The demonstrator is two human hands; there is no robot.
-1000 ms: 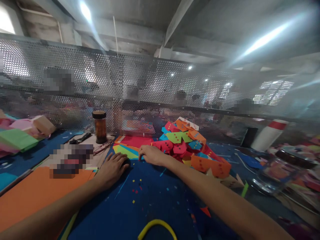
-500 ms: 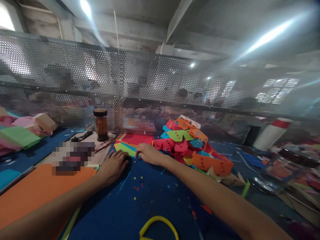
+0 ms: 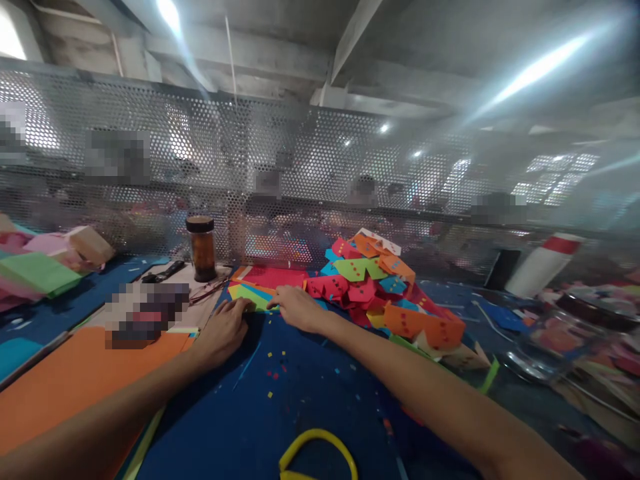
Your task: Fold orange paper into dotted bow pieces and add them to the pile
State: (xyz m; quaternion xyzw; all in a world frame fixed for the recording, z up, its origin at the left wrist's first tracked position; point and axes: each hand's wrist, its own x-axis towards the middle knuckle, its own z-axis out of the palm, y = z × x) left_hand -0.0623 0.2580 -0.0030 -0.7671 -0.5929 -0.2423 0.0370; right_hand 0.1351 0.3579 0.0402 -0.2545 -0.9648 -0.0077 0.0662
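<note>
Taking the middle of the bare surface as my clock's centre, the dark blue flat work surface [image 3: 310,373] spreads widest. The large flat orange paper sheet [image 3: 95,380] lies at nine o'clock; the heaped pile of folded multicoloured paper pieces [image 3: 365,290] sits at two. My left hand [image 3: 227,333], at ten, has its fingers bent and close together; my right hand [image 3: 297,308], at twelve, curls its fingers downward. I can't tell whether either pinches anything. At their fingertips, at eleven, are the overlapping yellow, green and blue paper sheets [image 3: 257,301]. I judge them light, thin, easily creased, fairly crisp, and apt to slide over one another; the near edge looks the best hold. Smallest are the yellow and red paper scraps [image 3: 270,395] near the centre.
</note>
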